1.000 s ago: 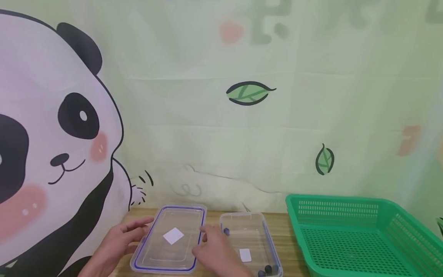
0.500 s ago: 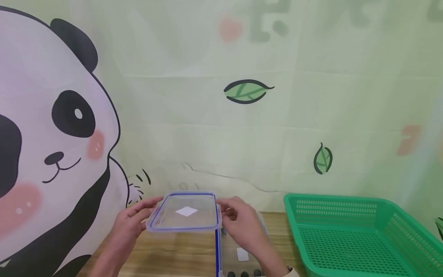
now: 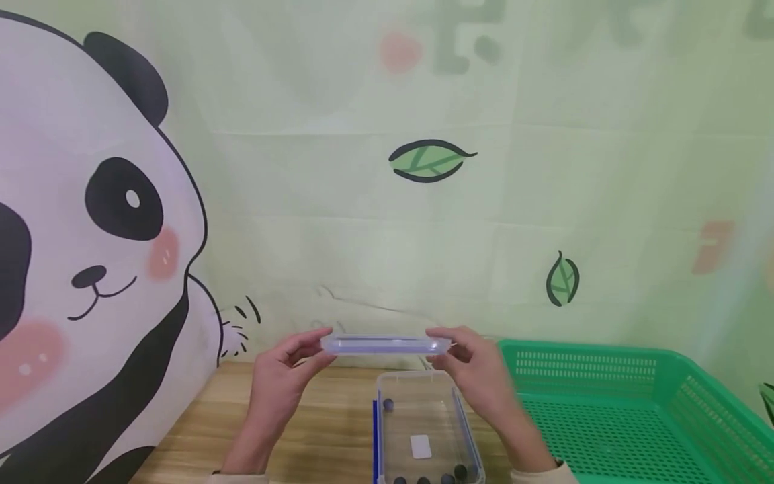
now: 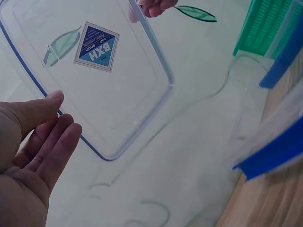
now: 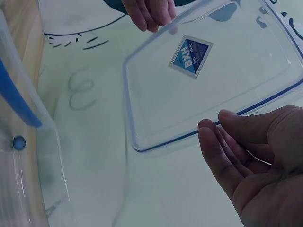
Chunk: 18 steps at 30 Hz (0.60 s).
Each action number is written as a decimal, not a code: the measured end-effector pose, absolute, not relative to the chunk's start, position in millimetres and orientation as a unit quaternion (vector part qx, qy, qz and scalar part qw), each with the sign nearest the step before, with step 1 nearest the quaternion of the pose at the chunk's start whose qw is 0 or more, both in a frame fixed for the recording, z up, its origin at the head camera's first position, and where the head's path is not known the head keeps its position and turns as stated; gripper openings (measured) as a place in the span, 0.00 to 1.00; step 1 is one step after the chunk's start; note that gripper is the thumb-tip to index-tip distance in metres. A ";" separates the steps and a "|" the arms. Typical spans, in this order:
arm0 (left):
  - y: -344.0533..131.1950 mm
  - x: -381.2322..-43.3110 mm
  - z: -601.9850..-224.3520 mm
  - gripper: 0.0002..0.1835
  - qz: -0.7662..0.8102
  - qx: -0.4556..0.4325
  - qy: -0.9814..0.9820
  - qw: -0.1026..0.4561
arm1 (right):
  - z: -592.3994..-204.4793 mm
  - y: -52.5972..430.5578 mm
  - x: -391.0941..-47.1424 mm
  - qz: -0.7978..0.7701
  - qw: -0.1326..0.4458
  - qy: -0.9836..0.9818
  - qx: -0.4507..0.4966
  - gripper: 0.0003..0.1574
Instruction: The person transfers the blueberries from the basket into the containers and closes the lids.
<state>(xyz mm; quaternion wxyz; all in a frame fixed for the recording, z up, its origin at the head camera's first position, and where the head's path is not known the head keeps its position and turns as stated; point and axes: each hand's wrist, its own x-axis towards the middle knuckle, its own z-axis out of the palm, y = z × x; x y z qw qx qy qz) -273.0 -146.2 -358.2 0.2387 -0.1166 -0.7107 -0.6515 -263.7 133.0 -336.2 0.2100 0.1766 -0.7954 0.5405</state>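
A clear plastic lid (image 3: 383,345) with a blue seal is in the air, seen almost edge-on in the head view. My left hand (image 3: 278,383) pinches its left edge between thumb and fingers. At the opposite edge my right hand (image 3: 480,380) pinches it the same way. A blue "BXH" label (image 4: 97,47) shows on the lid in both wrist views. Below and slightly right, a clear plastic container (image 3: 438,413) stands uncovered on the table. One dark round berry (image 3: 388,405) lies near its back left corner, and several more (image 3: 447,479) sit at the front.
A green plastic basket (image 3: 586,346) stands right of the container, close behind my right forearm. The wooden table (image 3: 320,423) reaches back to a cloth backdrop (image 3: 338,255) printed with a panda and leaves. A blue strip (image 3: 375,437) runs along the container's left side.
The lid has risen off the table, moved right and turned edge-on to the head view. Both hands have taken hold of its sides and risen with it.
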 end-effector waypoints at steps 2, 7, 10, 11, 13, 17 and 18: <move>-136.9 -273.4 -357.3 0.16 -0.656 -0.118 -0.705 0.242 | -335.2 142.0 -264.7 0.548 0.196 -0.795 0.171 0.08; -118.8 -275.0 -355.5 0.13 -0.653 -0.115 -0.707 0.247 | -333.5 159.8 -267.4 0.542 0.188 -0.803 0.161 0.04; -112.7 -275.7 -356.4 0.12 -0.635 -0.110 -0.725 0.243 | -332.5 167.1 -266.8 0.531 0.196 -0.811 0.146 0.08; -111.4 -275.7 -357.0 0.12 -0.632 -0.107 -0.730 0.239 | -332.1 168.8 -266.5 0.523 0.201 -0.816 0.143 0.09; -109.4 -276.0 -358.6 0.12 -0.636 -0.100 -0.731 0.226 | -331.6 171.8 -266.1 0.502 0.209 -0.828 0.136 0.13; -105.3 -278.0 -362.7 0.12 -0.655 -0.094 -0.723 0.199 | -332.0 176.0 -267.8 0.465 0.216 -0.849 0.124 0.18; -104.1 -278.4 -363.4 0.11 -0.660 -0.095 -0.721 0.188 | -332.3 176.9 -268.3 0.465 0.211 -0.852 0.118 0.19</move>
